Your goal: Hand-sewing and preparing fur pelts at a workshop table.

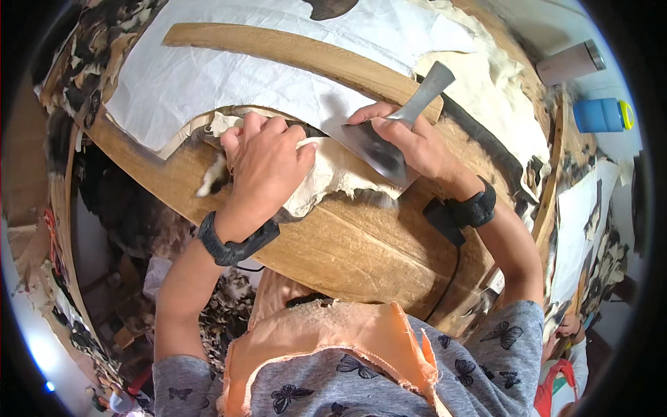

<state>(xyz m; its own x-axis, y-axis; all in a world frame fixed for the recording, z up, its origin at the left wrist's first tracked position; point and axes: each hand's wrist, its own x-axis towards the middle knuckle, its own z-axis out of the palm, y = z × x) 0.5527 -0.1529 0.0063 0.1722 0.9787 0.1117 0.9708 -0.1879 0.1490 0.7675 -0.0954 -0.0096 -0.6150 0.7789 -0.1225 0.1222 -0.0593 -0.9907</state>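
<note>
My left hand (267, 163) presses on a cream-coloured piece of hide (340, 170), its fingers curled into the edge. Dark fur shows along the underside of the hide. In my right hand (420, 146) is a broad-bladed metal knife (379, 153), gripped where the blade narrows, with its grey handle pointing up and away. The wide blade lies over the right part of the hide; whether its edge touches cannot be told. Both lie on a worn wooden board (368, 236). A white sheet (229, 80) spreads just beyond my hands.
A curved wooden strip (299, 59) lies across the sheet. More pale hide (486, 90) covers the far right. A tumbler (573, 62) and a blue container (597, 115) with a yellow lid stand beyond. Fur scraps (233, 306) lie below the board; another person's hand (570, 325) shows at lower right.
</note>
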